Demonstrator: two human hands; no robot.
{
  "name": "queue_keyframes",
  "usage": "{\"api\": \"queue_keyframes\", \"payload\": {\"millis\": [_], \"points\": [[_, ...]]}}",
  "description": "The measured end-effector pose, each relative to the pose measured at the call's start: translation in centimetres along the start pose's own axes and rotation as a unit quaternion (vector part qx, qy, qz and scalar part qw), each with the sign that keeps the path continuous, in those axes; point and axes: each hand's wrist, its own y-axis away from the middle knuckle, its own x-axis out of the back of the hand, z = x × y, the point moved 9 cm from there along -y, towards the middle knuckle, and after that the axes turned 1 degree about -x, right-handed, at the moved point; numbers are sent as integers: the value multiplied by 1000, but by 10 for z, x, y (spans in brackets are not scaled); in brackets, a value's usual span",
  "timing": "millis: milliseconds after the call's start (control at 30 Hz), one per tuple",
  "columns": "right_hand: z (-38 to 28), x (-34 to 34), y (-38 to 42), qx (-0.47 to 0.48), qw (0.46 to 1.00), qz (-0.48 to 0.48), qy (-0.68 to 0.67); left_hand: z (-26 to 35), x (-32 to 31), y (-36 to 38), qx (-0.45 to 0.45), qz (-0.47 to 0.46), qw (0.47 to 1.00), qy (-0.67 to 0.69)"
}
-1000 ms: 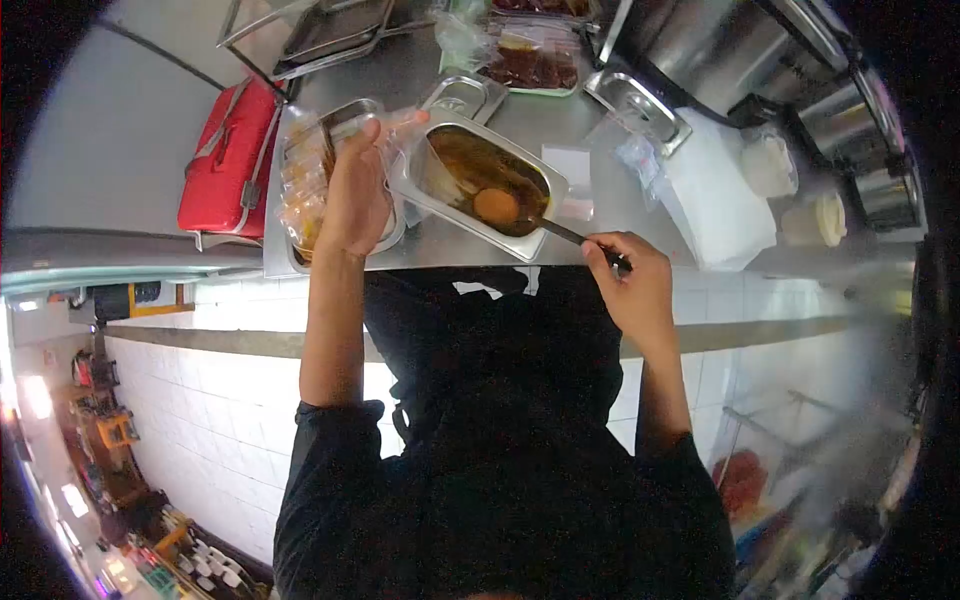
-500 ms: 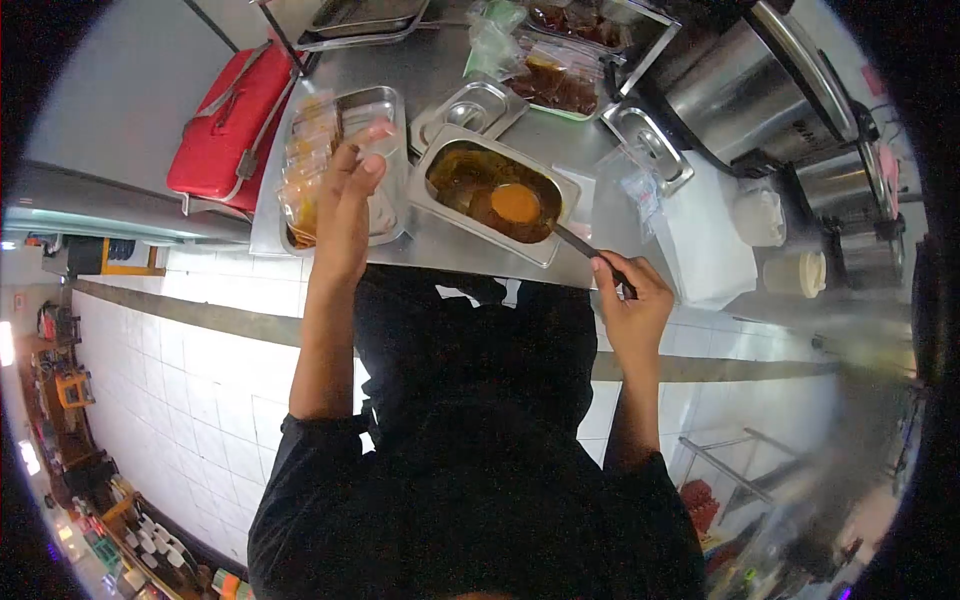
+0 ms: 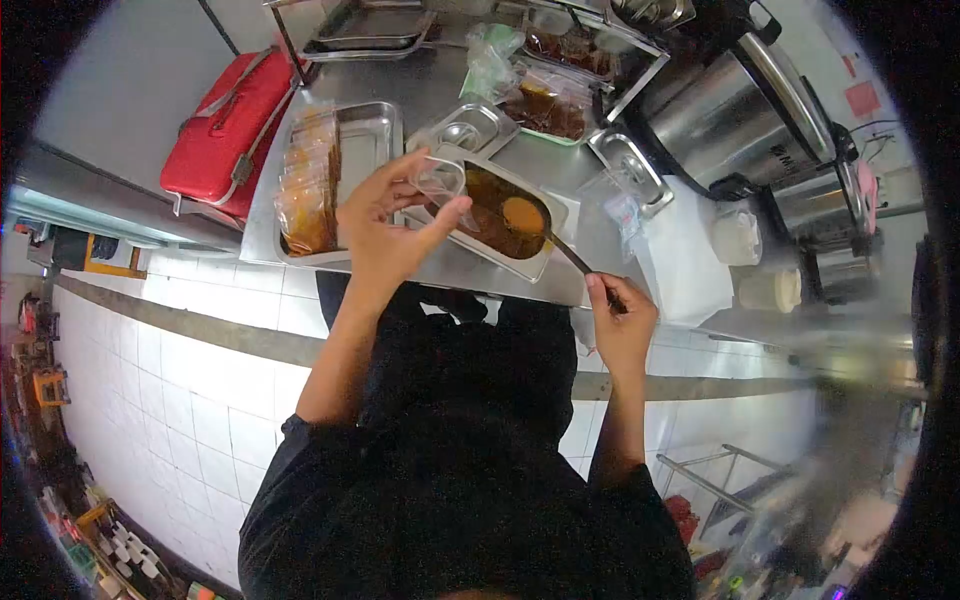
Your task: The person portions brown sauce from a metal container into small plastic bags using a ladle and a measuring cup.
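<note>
Between the thumb and fingers of my left hand [image 3: 390, 225] is a clear plastic bag [image 3: 440, 180], its mouth held open over the left end of a steel pan [image 3: 515, 268]. Brown sauce [image 3: 490, 225] fills part of that pan. My right hand [image 3: 622, 312] grips the dark handle of a ladle [image 3: 570, 256], whose round bowl holds orange-brown sauce at the pan's right side. Left of my left hand, a steel tray [image 3: 385, 115] carries a row of filled clear packets [image 3: 308, 190].
A red bag [image 3: 215, 145] stands left of the counter. Behind the pan are a steel lid [image 3: 475, 130] and a tray of dark bagged food [image 3: 545, 108]. To the right lie another lid [image 3: 632, 165], white paper [image 3: 685, 255], plastic tubs [image 3: 737, 238] and large steel pots [image 3: 735, 110].
My left hand has moved right from above the tray to the pan, and the clear plastic bag now shows in it. The ladle stays in the sauce in my right hand.
</note>
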Motion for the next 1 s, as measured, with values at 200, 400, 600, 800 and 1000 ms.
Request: {"api": "queue_keyframes", "payload": {"millis": [200, 400, 600, 800, 1000], "points": [[-35, 32, -16, 29, 998, 48, 4, -6, -15, 6, -21, -16, 998, -58], [-78, 58, -35, 64, 994, 83, 19, -21, -28, 12, 11, -51, 997, -65], [-95, 52, -42, 73, 995, 74, 3, -19, -28, 11, 0, -63, 995, -73], [-106, 40, -43, 96, 993, 65, -9, -13, -28, 8, 5, -73, 993, -96], [-113, 38, -43, 110, 992, 61, 26, -13, -28, 8, 3, -69, 991, -114]]}}
